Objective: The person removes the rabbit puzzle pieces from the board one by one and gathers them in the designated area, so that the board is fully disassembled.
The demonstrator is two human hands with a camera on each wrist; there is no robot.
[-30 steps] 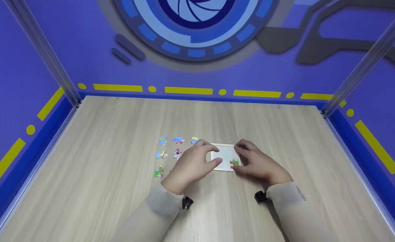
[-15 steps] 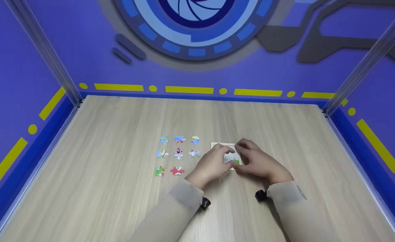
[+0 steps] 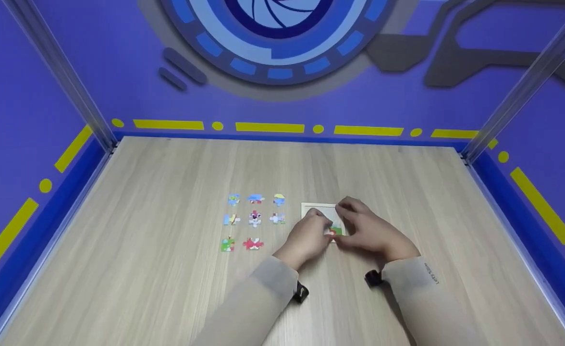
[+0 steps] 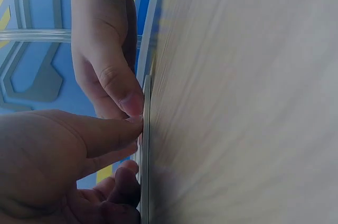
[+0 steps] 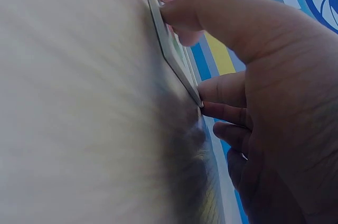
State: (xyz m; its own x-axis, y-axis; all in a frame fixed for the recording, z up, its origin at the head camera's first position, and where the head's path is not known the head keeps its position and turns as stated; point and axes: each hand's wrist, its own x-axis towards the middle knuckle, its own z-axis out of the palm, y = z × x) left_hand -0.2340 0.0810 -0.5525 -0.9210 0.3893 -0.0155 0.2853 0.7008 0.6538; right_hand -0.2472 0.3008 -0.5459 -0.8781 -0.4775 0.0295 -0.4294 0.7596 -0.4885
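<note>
A shallow puzzle tray (image 3: 312,205) with a light rim lies right of the table's middle. In its lower right part sits a green, red and white puzzle piece (image 3: 336,231). My left hand (image 3: 308,237) reaches over the tray from the left, its curled thumb and index finger at this piece; the fingers partly hide it. My right hand (image 3: 374,233) grips the tray's right side, thumb at the near edge and fingers at the far corner. In the right wrist view, fingers (image 5: 224,89) touch the tray's edge. In the left wrist view the two thumbs are close together.
Left of the tray, several loose puzzle pieces lie in spaced rows, among them a red piece (image 3: 253,243), a green piece (image 3: 227,244) and a character-face piece (image 3: 255,218). Blue panels (image 3: 282,108) wall in the wooden table (image 3: 167,192) at the back and sides.
My left hand has moved right from beside the loose pieces onto the tray, its fingers closing at the piece inside. My right hand has stayed at the tray's right side.
</note>
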